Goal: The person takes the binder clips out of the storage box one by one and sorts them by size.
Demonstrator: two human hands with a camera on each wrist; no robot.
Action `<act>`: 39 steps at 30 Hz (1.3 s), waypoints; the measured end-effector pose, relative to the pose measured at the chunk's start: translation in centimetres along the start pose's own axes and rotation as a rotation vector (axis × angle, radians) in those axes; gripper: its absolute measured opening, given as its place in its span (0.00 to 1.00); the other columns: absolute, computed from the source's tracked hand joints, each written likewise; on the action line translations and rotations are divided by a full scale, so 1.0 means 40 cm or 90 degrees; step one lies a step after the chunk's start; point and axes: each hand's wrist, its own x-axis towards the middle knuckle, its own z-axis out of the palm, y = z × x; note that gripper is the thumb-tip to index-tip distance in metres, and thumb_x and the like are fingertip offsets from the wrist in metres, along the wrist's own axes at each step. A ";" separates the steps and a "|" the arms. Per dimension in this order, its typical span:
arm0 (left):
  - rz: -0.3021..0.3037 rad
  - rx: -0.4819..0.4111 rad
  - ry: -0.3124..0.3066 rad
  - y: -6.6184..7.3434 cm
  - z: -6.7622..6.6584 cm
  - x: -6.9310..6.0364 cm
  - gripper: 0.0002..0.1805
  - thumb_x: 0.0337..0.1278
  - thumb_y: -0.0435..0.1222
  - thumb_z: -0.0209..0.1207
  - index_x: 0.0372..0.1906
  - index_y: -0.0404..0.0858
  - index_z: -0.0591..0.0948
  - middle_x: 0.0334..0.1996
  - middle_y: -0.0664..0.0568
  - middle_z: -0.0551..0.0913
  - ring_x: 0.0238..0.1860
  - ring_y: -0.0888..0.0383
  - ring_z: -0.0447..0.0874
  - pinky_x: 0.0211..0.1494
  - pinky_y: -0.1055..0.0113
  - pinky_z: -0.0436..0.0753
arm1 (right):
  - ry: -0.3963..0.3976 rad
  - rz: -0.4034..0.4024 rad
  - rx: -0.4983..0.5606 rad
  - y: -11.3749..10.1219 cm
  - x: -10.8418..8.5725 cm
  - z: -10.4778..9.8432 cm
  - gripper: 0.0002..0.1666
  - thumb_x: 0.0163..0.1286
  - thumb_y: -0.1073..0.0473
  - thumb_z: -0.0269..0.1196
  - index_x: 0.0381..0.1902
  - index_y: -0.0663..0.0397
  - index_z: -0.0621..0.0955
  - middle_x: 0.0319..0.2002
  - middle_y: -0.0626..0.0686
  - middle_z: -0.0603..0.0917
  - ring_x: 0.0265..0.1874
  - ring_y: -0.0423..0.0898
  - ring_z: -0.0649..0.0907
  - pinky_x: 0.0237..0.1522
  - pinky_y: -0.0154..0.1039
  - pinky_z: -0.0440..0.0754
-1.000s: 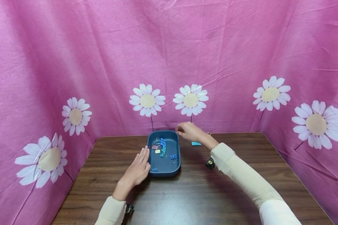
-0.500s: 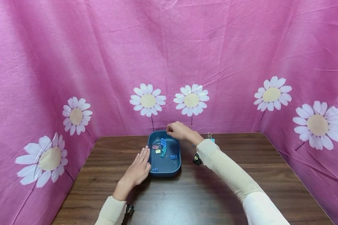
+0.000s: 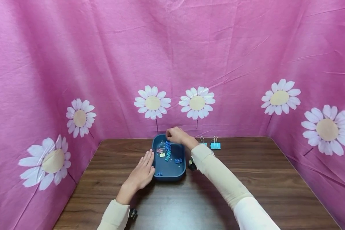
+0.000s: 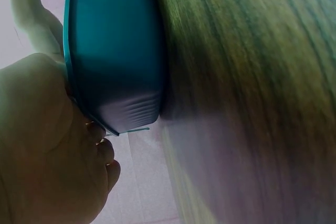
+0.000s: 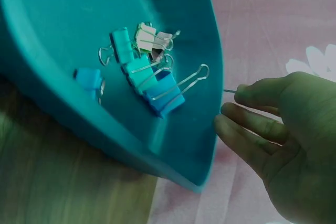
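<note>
A dark blue tray (image 3: 169, 176) holds several binder clips: a blue clip (image 5: 165, 93), teal ones, a yellow clip (image 3: 162, 155), a pink clip (image 3: 159, 150) and smaller blue ones (image 3: 178, 161). My left hand (image 3: 141, 171) lies with straight fingers against the tray's left wall. Over the tray's far right end is my right hand (image 3: 178, 135), its fingers (image 5: 257, 121) loosely bent, close to the rim in the right wrist view. No clip shows between them. Below them lies the upright blue clip's wire handle, apart from the fingertips.
Two light blue binder clips (image 3: 215, 146) stand near the table's far edge, right of the tray; my right wrist partly covers one. The wooden table (image 3: 233, 169) meets a pink curtain (image 3: 172, 64) with printed daisies behind it.
My right hand has moved left from beside the tray to above its far end. The light blue clips on the right have come into view. My left hand has stayed put.
</note>
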 end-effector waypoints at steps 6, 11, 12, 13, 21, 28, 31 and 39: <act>0.001 -0.004 0.004 -0.001 0.004 0.002 0.35 0.82 0.37 0.44 0.84 0.26 0.54 0.87 0.37 0.50 0.87 0.39 0.48 0.88 0.43 0.56 | -0.016 0.018 0.003 0.000 0.015 0.028 0.12 0.78 0.61 0.63 0.54 0.58 0.87 0.52 0.57 0.89 0.48 0.51 0.86 0.60 0.48 0.88; 0.000 -0.001 0.006 -0.002 0.005 0.003 0.35 0.82 0.37 0.45 0.84 0.26 0.54 0.87 0.37 0.50 0.87 0.39 0.49 0.88 0.44 0.56 | -0.032 0.040 0.013 -0.007 0.018 0.043 0.16 0.78 0.61 0.64 0.59 0.60 0.85 0.56 0.59 0.88 0.53 0.53 0.86 0.65 0.51 0.86; 0.000 0.000 0.005 -0.002 0.005 0.003 0.35 0.82 0.37 0.45 0.84 0.26 0.54 0.87 0.36 0.51 0.87 0.39 0.49 0.88 0.44 0.56 | -0.038 0.042 0.010 -0.009 0.018 0.047 0.17 0.78 0.61 0.64 0.60 0.60 0.84 0.57 0.59 0.88 0.55 0.53 0.86 0.67 0.51 0.85; 0.001 -0.002 0.006 -0.003 0.005 0.003 0.35 0.82 0.37 0.45 0.83 0.25 0.54 0.86 0.36 0.51 0.87 0.39 0.49 0.88 0.43 0.56 | -0.045 0.043 0.005 -0.011 0.018 0.052 0.18 0.78 0.60 0.64 0.62 0.60 0.83 0.59 0.59 0.87 0.57 0.53 0.85 0.68 0.51 0.84; -0.013 0.002 -0.009 -0.006 0.006 0.006 0.35 0.83 0.39 0.43 0.85 0.29 0.53 0.87 0.39 0.49 0.88 0.42 0.46 0.89 0.45 0.55 | -0.158 0.056 -0.056 -0.018 0.010 0.084 0.31 0.77 0.58 0.65 0.75 0.55 0.75 0.71 0.59 0.79 0.72 0.54 0.78 0.77 0.52 0.76; -0.014 -0.001 -0.008 -0.006 0.005 0.006 0.35 0.83 0.39 0.44 0.85 0.29 0.53 0.87 0.39 0.49 0.88 0.42 0.47 0.89 0.45 0.55 | -0.185 0.045 -0.071 -0.007 -0.003 0.089 0.15 0.75 0.58 0.69 0.57 0.51 0.85 0.55 0.54 0.86 0.53 0.48 0.83 0.63 0.47 0.85; -0.011 0.002 -0.006 -0.005 0.005 0.005 0.35 0.82 0.38 0.44 0.85 0.28 0.53 0.87 0.39 0.49 0.88 0.41 0.47 0.89 0.45 0.55 | -0.180 0.053 -0.061 -0.002 -0.007 0.092 0.09 0.73 0.54 0.72 0.46 0.49 0.85 0.45 0.51 0.86 0.43 0.46 0.81 0.53 0.43 0.85; -0.005 0.003 0.003 -0.003 0.006 0.003 0.35 0.82 0.37 0.45 0.84 0.27 0.54 0.87 0.37 0.50 0.87 0.40 0.48 0.89 0.44 0.56 | -0.146 0.024 -0.058 0.000 -0.005 0.099 0.10 0.68 0.57 0.75 0.36 0.46 0.81 0.37 0.47 0.82 0.36 0.44 0.78 0.43 0.39 0.80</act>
